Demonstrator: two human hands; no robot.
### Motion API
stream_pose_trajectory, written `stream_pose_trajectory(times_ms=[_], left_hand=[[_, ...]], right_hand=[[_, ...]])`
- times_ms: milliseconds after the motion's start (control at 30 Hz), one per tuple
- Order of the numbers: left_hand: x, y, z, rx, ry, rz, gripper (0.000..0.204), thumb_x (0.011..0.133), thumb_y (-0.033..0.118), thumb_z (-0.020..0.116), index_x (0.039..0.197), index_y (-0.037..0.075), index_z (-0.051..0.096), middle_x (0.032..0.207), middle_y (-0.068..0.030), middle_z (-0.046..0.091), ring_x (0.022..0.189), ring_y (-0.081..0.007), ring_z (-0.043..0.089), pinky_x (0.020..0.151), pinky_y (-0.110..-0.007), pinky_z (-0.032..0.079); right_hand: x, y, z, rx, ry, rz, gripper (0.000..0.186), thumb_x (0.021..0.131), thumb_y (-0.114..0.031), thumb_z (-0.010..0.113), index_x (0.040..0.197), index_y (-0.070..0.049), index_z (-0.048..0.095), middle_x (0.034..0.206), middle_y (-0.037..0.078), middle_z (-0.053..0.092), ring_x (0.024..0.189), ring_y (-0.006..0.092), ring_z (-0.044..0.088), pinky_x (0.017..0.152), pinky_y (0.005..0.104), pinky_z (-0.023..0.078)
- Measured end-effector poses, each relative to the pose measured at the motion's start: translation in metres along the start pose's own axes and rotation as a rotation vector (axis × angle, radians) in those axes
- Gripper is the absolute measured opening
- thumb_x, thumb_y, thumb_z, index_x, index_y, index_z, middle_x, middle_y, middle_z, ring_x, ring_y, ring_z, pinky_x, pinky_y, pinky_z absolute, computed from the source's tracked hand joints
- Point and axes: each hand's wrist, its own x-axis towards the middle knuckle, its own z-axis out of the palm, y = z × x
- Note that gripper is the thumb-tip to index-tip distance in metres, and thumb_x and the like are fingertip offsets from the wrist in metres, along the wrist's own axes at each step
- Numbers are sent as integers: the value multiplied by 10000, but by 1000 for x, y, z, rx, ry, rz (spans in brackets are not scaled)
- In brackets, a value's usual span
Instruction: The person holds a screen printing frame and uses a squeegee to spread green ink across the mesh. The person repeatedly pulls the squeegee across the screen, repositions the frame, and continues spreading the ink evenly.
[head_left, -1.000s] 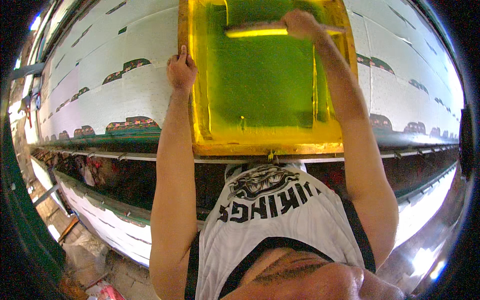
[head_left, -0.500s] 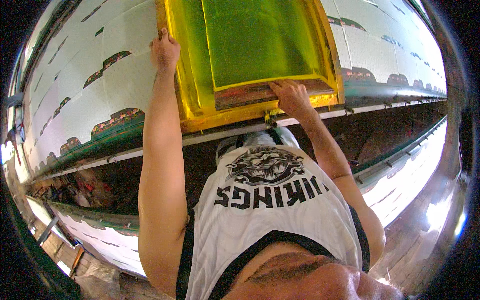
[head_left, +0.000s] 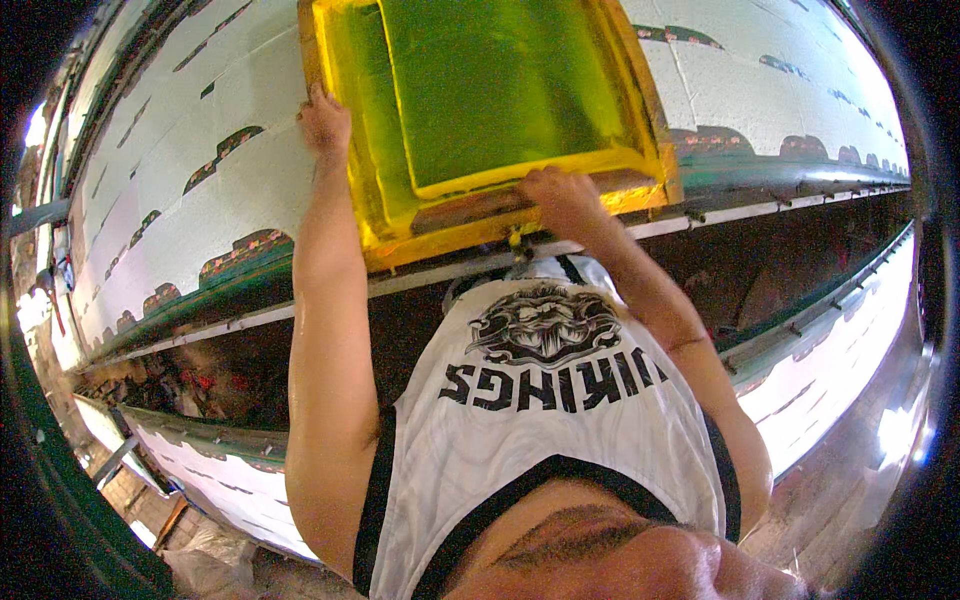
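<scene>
A screen-printing frame (head_left: 405, 251), its wood stained bright yellow around a green mesh (head_left: 500, 95), lies over the table in front of me. My left hand (head_left: 325, 127) is closed around the frame's left edge, thumb pointing away from me. Near the frame's close side, my right hand (head_left: 566, 200) grips the brown wooden bar of a squeegee (head_left: 465, 211). The squeegee lies across the mesh, with yellow along its far edge. Its blade is hidden from view.
White sheeting with dark printed patches covers the long table (head_left: 240, 200) on both sides of the frame. A metal rail (head_left: 800, 201) with small pegs runs along its near edge. Behind me stands another long white-covered table (head_left: 840, 370).
The squeegee's brown face looks narrower, as it has tipped, and my right hand has shifted slightly left with it. My left hand keeps its place on the frame. The whole view has shifted a little.
</scene>
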Motion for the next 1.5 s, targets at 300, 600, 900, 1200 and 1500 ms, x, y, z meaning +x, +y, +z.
stream_pose_trajectory(times_ms=[300,600,900,1200,1500], left_hand=[[6,-11,-5,76,100,-46,493,1083,363,580,1545,195,544,1281,-223,713,1178,-447,686,978,-573,565],[0,1,-14,124,89,-46,495,1078,344,594,1533,151,552,1392,-215,674,1236,-429,665,1026,-544,551],[-1,9,-14,32,104,-10,501,1085,369,604,1532,147,563,1371,-235,686,1245,-436,665,1028,-527,561],[-6,10,-21,-30,117,46,516,1067,332,651,1542,148,566,1317,-253,719,1176,-462,696,976,-539,579],[7,-27,-2,-106,100,156,555,1038,247,716,1539,71,555,1394,-287,670,1236,-460,669,1045,-512,546]], right_hand=[[-41,99,-21,449,128,-285,615,858,-276,818,1406,-48,656,1245,227,726,1174,444,693,1017,526,577],[-37,251,-12,616,490,545,698,922,-314,839,1475,26,584,1370,270,664,1289,434,641,1077,499,532],[-17,250,-9,445,546,625,617,858,-349,878,1326,-29,634,1202,219,699,1139,435,684,974,527,560],[-2,264,-7,423,412,667,493,820,-337,835,1168,-20,686,1121,234,732,1080,442,708,935,539,569],[-24,262,-57,443,513,492,445,805,-351,792,1048,7,687,1009,254,725,999,463,712,880,545,571]])
